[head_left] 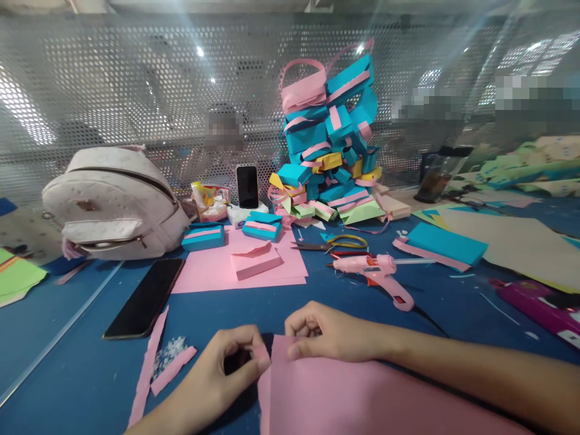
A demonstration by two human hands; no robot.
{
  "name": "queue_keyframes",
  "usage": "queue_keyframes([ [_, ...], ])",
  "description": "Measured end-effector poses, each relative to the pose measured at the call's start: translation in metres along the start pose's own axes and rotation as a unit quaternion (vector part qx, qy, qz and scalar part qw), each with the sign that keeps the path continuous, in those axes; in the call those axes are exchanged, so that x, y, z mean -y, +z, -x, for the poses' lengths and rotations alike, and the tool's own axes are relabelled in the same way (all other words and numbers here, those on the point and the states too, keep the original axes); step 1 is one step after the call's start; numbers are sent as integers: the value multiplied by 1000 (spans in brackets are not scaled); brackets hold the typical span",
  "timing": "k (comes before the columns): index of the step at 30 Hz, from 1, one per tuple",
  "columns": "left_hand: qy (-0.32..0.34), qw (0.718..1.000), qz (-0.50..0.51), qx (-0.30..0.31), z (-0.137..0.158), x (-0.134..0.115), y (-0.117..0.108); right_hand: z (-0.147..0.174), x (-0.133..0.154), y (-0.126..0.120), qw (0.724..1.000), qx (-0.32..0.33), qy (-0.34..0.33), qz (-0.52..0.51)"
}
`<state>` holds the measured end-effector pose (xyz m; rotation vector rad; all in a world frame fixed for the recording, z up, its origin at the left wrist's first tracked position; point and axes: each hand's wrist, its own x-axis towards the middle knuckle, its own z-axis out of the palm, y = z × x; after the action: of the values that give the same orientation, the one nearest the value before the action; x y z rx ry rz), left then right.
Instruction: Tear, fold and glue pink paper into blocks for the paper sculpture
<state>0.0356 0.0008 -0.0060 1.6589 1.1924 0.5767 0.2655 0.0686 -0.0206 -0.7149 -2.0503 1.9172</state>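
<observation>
A large pink paper sheet (344,396) lies at the table's near edge, with a narrow strip along its left side marked off by a crease or tear; I cannot tell which. My left hand (226,362) pinches the top of that strip between thumb and fingers. Just to the right, my right hand (324,332) grips the sheet's upper edge, thumb on top and fingers curled. Left of my left hand lie a long torn pink paper strip (148,368) and a shorter pink strip (173,370), beside a small heap of whitish bits (170,353).
A pink glue gun (376,272) and yellow-handled scissors (339,243) lie ahead. Left are a black phone (144,299) and a white backpack (118,205). A folded pink paper box (256,261) sits mid-table. Stacked paper bags and boxes (308,142) stand behind, against a perforated metal screen (149,78).
</observation>
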Motion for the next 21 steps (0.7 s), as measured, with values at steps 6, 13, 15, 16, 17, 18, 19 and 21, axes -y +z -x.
queue_keyframes([
  [6,-12,999,32,30,3,4,1,0,1,0,1000,-3,4,-3],
  [13,2,1000,-11,27,3,0,-2,0,-2,-1,1000,3,-7,-10],
  [15,3,999,-2,32,2,-1,-2,0,-2,-1,1000,0,-6,-9],
  [16,3,999,5,36,2,-1,-2,0,-2,-1,1000,0,-5,-9],
  [17,4,999,11,41,1,-1,-2,0,-2,-1,1000,0,-4,-9],
  [18,5,999,17,47,1,0,-2,1,-1,-1,1000,2,-4,-8],
  [19,7,998,22,52,1,1,-2,1,-1,-1,1000,5,-6,-7],
  [21,8,998,31,50,2,4,-2,1,0,-1,1000,13,-11,-7],
])
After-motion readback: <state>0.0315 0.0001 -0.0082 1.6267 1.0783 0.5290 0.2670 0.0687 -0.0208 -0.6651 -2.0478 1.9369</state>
